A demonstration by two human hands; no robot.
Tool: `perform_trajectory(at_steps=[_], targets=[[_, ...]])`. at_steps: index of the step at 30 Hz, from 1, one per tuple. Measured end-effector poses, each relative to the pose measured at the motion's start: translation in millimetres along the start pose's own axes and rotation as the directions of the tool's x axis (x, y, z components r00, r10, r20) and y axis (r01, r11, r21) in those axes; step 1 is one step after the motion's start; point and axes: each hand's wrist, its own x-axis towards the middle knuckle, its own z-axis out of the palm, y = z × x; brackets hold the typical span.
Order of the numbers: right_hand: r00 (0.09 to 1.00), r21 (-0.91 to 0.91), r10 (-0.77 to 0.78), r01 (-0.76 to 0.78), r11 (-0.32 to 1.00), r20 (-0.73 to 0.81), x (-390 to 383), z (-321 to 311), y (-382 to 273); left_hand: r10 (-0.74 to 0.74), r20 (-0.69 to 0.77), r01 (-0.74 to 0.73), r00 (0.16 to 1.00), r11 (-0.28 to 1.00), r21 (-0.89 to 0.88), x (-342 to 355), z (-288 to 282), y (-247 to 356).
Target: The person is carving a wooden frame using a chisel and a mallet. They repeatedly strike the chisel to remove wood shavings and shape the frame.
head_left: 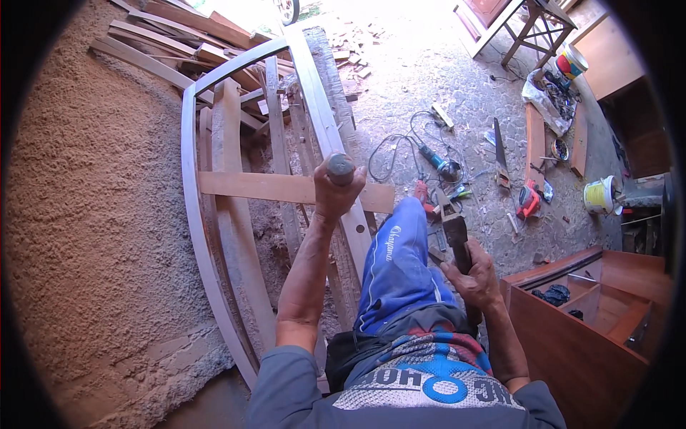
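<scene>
My left hand [333, 193] is closed around the thick round wooden handle [341, 169] of what looks like a chisel, its end facing up; the blade is hidden below the fist. It stands over the right rail of a pale curved wooden frame [314, 86]. A flat board [257, 186] crosses under the frame. In the rail, nearer me, is a small round dark hole [360, 229]. My right hand [477, 277], beside my right thigh, grips a dark tool [455, 232] that looks like a hammer, held apart from the frame.
Rough timbers [229, 143] support the frame, beside a sawdust heap [93, 186]. Offcuts [164, 36] lie behind. On the right floor are a corded angle grinder [439, 164], handsaw [500, 150], red power tool [529, 200] and bucket [600, 195]. A wooden cabinet [557, 329] stands near right.
</scene>
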Motion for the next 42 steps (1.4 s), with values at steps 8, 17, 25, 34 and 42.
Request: perform_trajectory(at_steps=[8,17,25,34,42], targets=[[0.975,-0.153,-0.212,0.220,0.963,0.068,11,-2,-1,0.001,-0.025,-0.001,1.000,1.000,0.004,-7,-11,3],[0.770,-0.363,-0.575,0.638,0.680,0.276,68,22,-116,0.062,0.036,-0.060,0.997,0.997,-0.055,-37,-28,-47],[0.739,-0.376,-0.568,0.673,0.637,0.361,97,36,-133,0.112,-0.013,-0.112,0.994,0.993,0.028,-49,-25,-50],[0.767,-0.486,-0.426,0.636,0.599,0.480,106,46,-114,0.199,0.073,-0.211,0.977,0.934,0.288,-62,-29,-87],[0.769,-0.430,-0.459,0.633,0.644,0.444,103,39,-92,0.188,0.396,-0.241,0.899,0.966,0.090,-35,-48,-39]])
